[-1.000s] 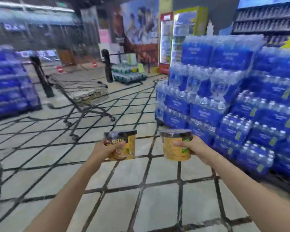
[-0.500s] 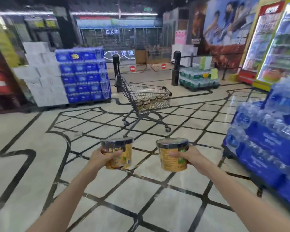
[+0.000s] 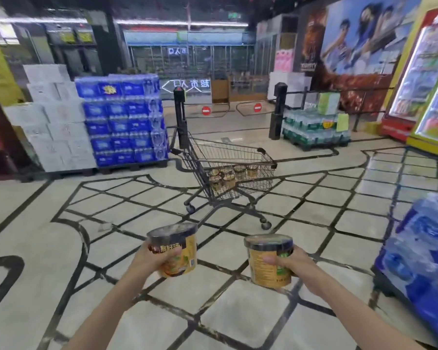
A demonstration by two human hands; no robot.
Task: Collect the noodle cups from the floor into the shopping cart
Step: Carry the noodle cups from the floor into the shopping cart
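left hand grips noodle cup | right hand grips second cup | shopping cart ahead

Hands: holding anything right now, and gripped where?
Yes, both. Left hand grips one noodle cup around its side wall. Right hand grips a second noodle cup the same way, around its side.

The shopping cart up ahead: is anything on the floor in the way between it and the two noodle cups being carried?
Nothing visible. The left hand holds one noodle cup, the right hand the other noodle cup, and only bare tiled floor lies between them and the shopping cart. The water bottle stack stands off to the right.
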